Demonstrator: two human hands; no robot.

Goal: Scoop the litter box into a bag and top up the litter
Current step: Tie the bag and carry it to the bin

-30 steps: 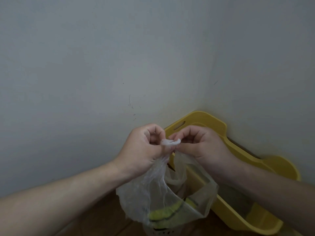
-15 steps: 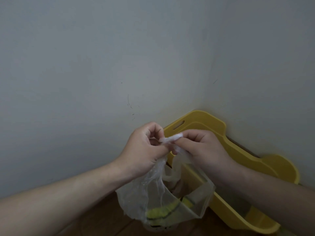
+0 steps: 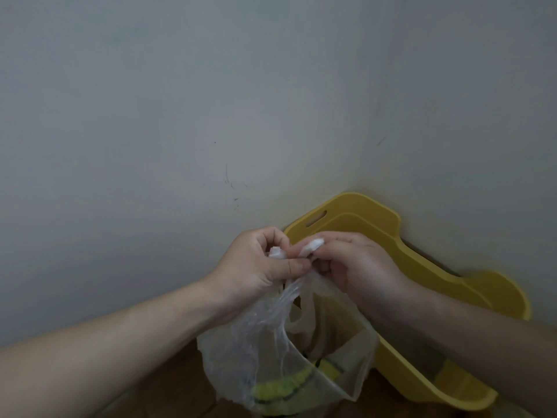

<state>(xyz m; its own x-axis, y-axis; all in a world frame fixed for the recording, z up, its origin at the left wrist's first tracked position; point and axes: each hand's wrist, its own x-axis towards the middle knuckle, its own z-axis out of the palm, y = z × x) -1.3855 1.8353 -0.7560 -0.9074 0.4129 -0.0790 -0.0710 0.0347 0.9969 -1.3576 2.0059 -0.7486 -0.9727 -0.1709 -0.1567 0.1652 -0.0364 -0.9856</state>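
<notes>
A thin clear plastic bag (image 3: 259, 351) hangs in front of me, held up by its two handle ends. My left hand (image 3: 256, 267) pinches one twisted handle and my right hand (image 3: 352, 267) pinches the other, the two hands touching above the bag's mouth. Through the plastic I see something yellow-green with dark stripes low down; I cannot tell whether it is in the bag or behind it. The yellow litter box (image 3: 422, 267) sits in the wall corner behind and to the right of the bag. Its inside is mostly hidden by the bag and my right forearm.
Two pale grey walls meet in a corner just behind the litter box. A brown wooden floor (image 3: 168, 384) shows at the bottom, left of the bag.
Both hands have worked the bag's handles: the white twisted ends now stick up apart, one in each hand. The bag hangs in about the same place.
</notes>
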